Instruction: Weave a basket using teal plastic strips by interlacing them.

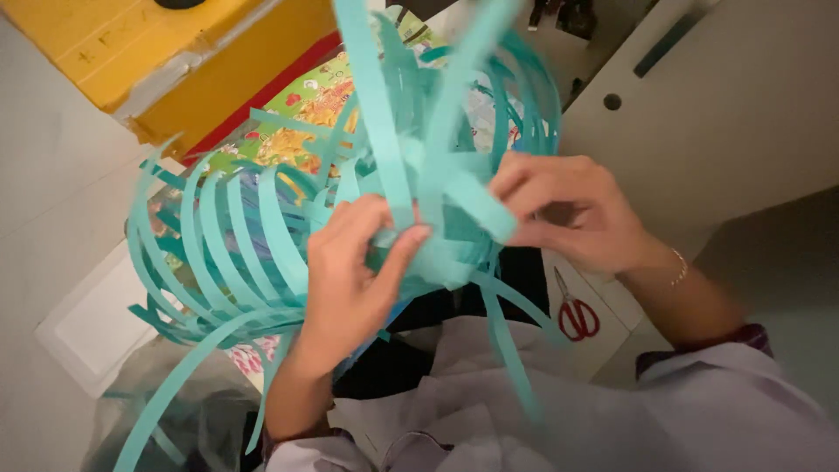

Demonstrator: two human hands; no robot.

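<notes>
Head view, looking down at both hands over the lap.

One woven form of teal paper strips (262, 245) was held in front of the chest. Strips were too many and too overlapped to count; roughly a dozen curved loops fanned out on the left, a second cluster arched at top centre, and several loose ends hung down over the lap.

Left hand (350, 280): closed on the strips at the centre of the form, thumb pressed against the fingertips with a strip pinched between. Right hand (568, 214): fingers curled around a folded strip end just beside the left thumb; grip closed, though the exact pinch point was hidden behind the knuckles. One thin bracelet (679, 267) sat on the right wrist. The two hands were near each other, meeting at the same knot of strips.

Surroundings: one pair of red-handled scissors (572, 310) lay on a white table (603, 350) near its lower edge, below the right wrist, apart from both hands. One yellow box (149, 52) stood at upper left. One colourful printed sheet (306, 105) showed behind the strips, partly covered. White sleeves (699, 411) filled the bottom of the view.
</notes>
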